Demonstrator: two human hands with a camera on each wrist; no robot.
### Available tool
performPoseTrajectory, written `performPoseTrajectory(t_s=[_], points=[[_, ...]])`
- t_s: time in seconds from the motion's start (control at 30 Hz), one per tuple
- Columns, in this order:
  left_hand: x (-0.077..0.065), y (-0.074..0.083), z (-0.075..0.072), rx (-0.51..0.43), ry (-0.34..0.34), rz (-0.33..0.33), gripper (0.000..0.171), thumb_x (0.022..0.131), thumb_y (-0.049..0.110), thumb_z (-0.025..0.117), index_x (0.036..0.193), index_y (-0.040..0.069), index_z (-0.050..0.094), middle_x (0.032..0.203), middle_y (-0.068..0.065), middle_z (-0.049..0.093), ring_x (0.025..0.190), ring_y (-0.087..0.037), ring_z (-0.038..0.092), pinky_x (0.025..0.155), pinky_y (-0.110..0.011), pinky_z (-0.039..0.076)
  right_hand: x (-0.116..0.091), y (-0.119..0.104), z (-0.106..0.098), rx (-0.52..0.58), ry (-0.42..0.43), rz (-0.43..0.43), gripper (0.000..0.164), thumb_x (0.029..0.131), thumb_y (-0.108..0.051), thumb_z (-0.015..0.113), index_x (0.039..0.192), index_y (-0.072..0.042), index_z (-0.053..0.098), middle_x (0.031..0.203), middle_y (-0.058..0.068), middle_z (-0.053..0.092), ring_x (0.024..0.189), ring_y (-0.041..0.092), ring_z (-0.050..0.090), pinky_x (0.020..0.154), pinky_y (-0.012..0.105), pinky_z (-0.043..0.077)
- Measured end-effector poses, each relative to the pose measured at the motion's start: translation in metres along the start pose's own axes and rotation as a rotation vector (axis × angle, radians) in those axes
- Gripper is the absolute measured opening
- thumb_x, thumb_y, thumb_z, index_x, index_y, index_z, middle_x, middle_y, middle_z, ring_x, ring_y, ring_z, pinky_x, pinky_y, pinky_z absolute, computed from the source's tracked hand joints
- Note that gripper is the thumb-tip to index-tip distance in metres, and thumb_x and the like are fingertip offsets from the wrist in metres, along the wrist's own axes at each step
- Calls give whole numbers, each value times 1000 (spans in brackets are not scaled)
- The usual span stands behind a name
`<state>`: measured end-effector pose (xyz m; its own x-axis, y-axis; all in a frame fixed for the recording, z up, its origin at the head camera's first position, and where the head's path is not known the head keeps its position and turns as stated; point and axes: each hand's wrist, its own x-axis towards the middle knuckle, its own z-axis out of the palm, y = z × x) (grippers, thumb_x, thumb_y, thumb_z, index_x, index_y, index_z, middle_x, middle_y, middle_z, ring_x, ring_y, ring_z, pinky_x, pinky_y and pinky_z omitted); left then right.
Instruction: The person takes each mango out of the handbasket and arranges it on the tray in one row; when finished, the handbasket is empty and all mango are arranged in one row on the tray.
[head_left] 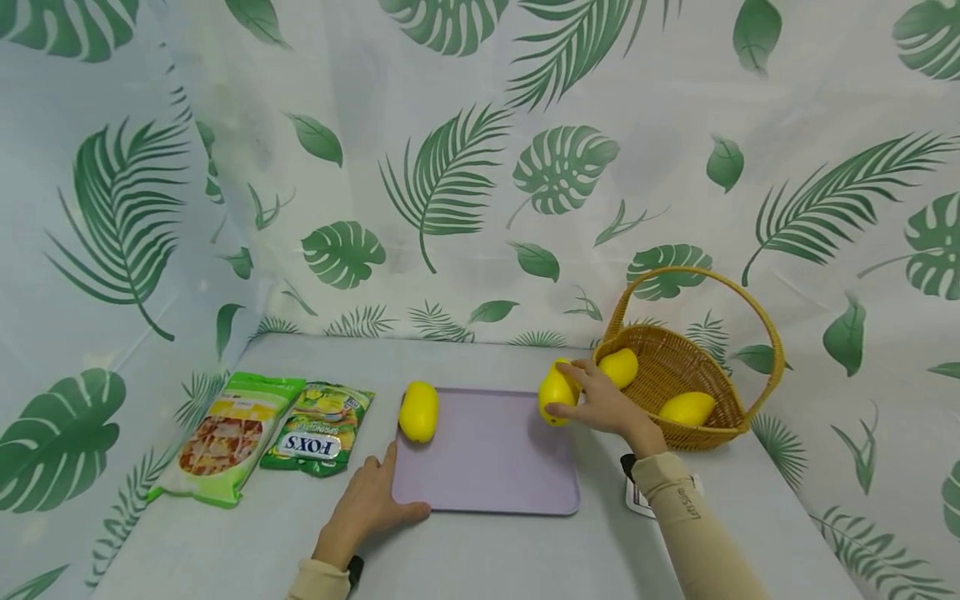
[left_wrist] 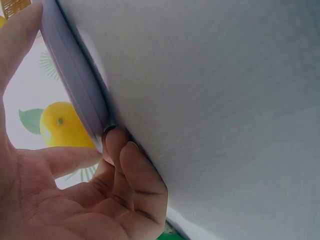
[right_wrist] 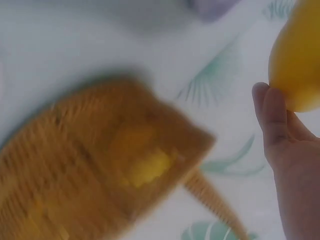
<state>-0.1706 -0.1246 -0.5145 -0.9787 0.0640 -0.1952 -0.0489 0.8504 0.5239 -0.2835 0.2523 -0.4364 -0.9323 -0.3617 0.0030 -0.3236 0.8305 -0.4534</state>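
In the head view my right hand (head_left: 600, 400) grips a yellow mango (head_left: 557, 393) above the right side of a lilac tray (head_left: 487, 458). The right wrist view has this mango (right_wrist: 300, 60) at its upper right, against the fingers. Another mango (head_left: 419, 412) lies at the tray's left edge. My left hand (head_left: 372, 500) is at the tray's near left corner, thumb along the front edge and index finger by the left side. In the left wrist view the index fingertip meets the tray rim (left_wrist: 75, 75), while the other fingers bend against the table.
A wicker basket (head_left: 660, 354) with a tall handle stands at the right, holding two mangoes (head_left: 687, 409). On the left lie a green-and-white food bag (head_left: 225, 437) and a green FOX'S packet (head_left: 318, 429). A white card-like item (head_left: 640, 498) is partly under the right forearm.
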Motion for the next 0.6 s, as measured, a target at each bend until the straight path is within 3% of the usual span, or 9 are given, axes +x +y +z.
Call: performPoseTrajectory(t_s=[0.27, 0.6], points=[[0, 0, -1, 5, 5, 4, 121, 64, 60, 87, 155, 1, 33, 122, -29, 56, 96, -30, 56, 92, -54, 51, 16, -20, 29, 74, -73, -21, 85, 85, -56, 72, 154, -16, 41, 155, 24, 35, 133, 45, 47, 105, 63, 43], [-1, 2, -1, 5, 10, 5, 120, 64, 58, 88, 155, 0, 34, 118, -27, 56, 92, -29, 54, 88, -52, 51, 35, -41, 53, 65, -107, -23, 87, 81, -57, 75, 152, -18, 44, 155, 19, 39, 132, 40, 49, 106, 59, 44]])
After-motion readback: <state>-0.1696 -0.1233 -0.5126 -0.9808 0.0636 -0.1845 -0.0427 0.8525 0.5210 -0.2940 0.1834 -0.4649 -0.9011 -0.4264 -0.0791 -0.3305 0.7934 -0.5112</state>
